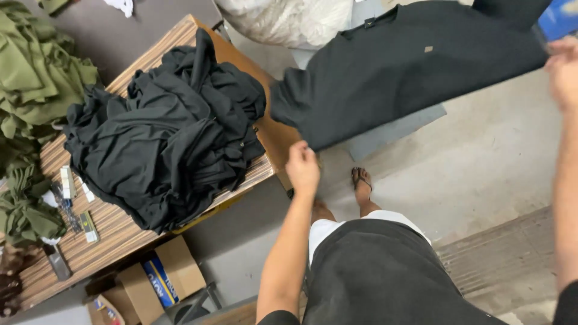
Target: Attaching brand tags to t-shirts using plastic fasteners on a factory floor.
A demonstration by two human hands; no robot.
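A wide black fabric garment (397, 66) hangs spread in the air above the grey concrete floor (494, 162), held out between both hands. Its long axis runs on a diagonal from the lower left, near the table corner, up to the upper right edge of the view. A small pale tag sits near its middle.

A wooden table with a striped brown top (114, 232) occupies the left side. On it lies a large heap of crumpled black garments (168, 132), touching the table's right edge. A pile of olive-green cloth (33, 78) lies further left, just beside the black heap. A white bulky sack (289, 21) stands on the floor beyond the table.

An open cardboard box (165, 277) sits under the table's near edge.

The left hand (302, 168) is closed, its fingers pinching the lower left corner of the held garment. The right hand (563, 69) sits at the right edge of the view, against the garment's upper right end; it is blurred and partly cut off, so how far it is closed cannot be told.

Small tools and labels (75, 204) lie on the table's near left part.
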